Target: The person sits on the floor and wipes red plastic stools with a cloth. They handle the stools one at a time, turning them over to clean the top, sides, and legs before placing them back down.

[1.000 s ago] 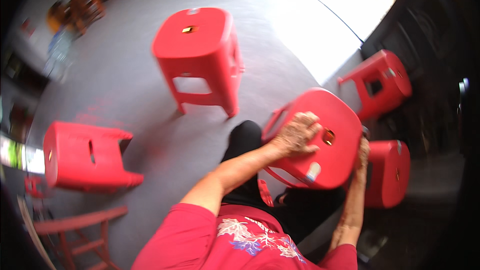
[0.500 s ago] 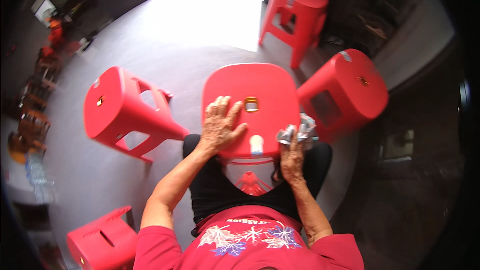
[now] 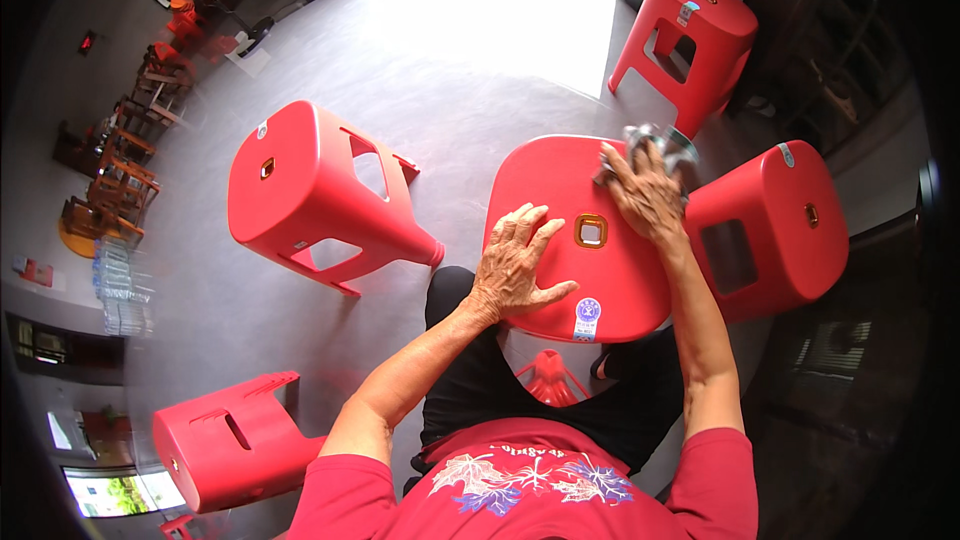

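A red plastic stool (image 3: pixel 540 175) with a rounded square seat stands upright right in front of my knees. Its seat has a gold-rimmed square hole in the middle and a sticker (image 3: pixel 588 318) by the near edge. On the left part of the seat rests my left hand (image 3: pixel 515 265), palm down with fingers spread and nothing in it. At the far right corner, my right hand (image 3: pixel 645 190) presses a crumpled grey-white cloth (image 3: pixel 672 148) against the seat's edge. The cloth is smeared by motion and partly covered by the fingers.
More red stools stand around me: one at left (image 3: pixel 275 175), one close at right (image 3: pixel 805 215), one at far right (image 3: pixel 705 5). Another red stool (image 3: pixel 225 450) is at lower left. Wooden chairs (image 3: pixel 125 160) and wrapped clear bottles (image 3: pixel 122 285) line the left side. A bright doorway lies ahead.
My right hand has moved the cloth from the seat's near right side to its far right corner. My left hand stays on the seat. The view has turned left.
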Motion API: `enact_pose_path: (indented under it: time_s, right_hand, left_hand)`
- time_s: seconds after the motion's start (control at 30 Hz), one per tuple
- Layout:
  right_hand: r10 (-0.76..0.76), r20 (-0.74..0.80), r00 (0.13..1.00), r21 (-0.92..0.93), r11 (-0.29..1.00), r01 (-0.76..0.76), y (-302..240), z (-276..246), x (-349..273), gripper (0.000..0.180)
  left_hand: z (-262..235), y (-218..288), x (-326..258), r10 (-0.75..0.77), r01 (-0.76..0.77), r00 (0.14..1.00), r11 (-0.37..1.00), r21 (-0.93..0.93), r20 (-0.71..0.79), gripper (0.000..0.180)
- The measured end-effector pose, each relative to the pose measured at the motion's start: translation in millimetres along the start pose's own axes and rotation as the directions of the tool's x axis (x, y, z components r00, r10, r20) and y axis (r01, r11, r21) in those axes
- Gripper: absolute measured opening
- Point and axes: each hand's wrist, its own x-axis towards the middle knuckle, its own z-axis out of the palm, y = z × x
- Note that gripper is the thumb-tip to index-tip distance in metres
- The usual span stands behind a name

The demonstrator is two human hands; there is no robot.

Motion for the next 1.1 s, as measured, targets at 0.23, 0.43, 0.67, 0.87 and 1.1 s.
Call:
enact_pose_path:
  time_s: [0.23, 0.43, 0.67, 0.87, 1.1]
  right_hand:
    - [-0.244, -0.054, 0.968, 0.123, 0.961, 0.249, -70, 25, 46, 0.050]
    - [-0.493, -0.064, 0.868, 0.329, 0.811, 0.485, -106, 15, -11, 0.039]
    - [-0.296, -0.077, 0.952, 0.358, 0.883, 0.304, -73, -8, -99, 0.035]
    - [0.203, -0.154, 0.967, 0.186, 0.967, -0.173, -13, -9, -98, 0.045]
    - [0.432, -0.230, 0.872, 0.273, 0.889, -0.368, -56, -16, -134, 0.047]
  left_hand:
    - [0, 2, 3, -0.025, -0.001, 0.981, 0.991, -0.132, -0.195, 0.091]
    - [10, -7, -3, -0.025, -0.067, 0.933, 0.968, -0.242, -0.359, 0.092]
    - [10, -6, -5, -0.013, -0.044, 0.967, 0.975, -0.216, -0.254, 0.083]
    - [5, 4, -1, 0.107, -0.106, 0.994, 0.993, 0.054, -0.022, 0.072]
    - [5, 7, 0, 0.181, -0.187, 0.982, 0.973, 0.133, 0.059, 0.068]
